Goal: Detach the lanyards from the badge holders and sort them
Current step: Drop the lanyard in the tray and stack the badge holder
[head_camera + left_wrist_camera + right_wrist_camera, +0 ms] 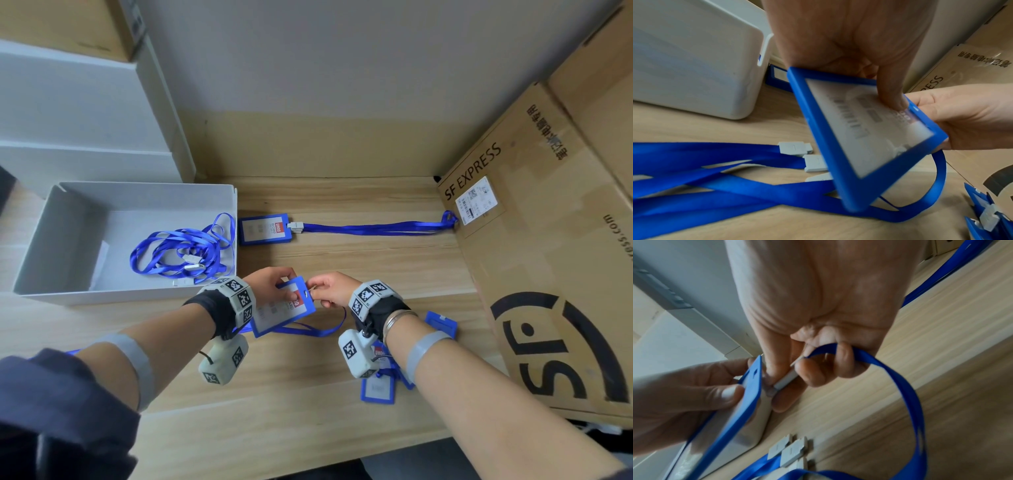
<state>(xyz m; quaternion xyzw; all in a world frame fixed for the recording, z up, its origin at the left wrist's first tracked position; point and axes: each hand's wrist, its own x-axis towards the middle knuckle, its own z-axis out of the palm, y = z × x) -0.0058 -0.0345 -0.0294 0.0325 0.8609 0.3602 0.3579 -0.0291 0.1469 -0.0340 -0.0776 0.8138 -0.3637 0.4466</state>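
Head view, "SF EXPRESS" carton (534, 219), left hand (274, 286) gripping "UHOO" badge holder (284, 310); right hand (334, 289) pinching lanyard clip (786, 380)

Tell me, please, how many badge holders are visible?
5 at least: one in the left hand, its lanyard clip pinched by the right hand; one on the table beside the box; three piled under the right forearm, where others may hide.

We take this for an office or stockroom corner: a light wooden desk (342, 394) against a plain grey wall, courier cartons marked "SF EXPRESS" (534, 246) stacked on its right, grey shelving (85, 113) on the left, and a white sorting bin (65, 240) holding blue lanyards (178, 251).
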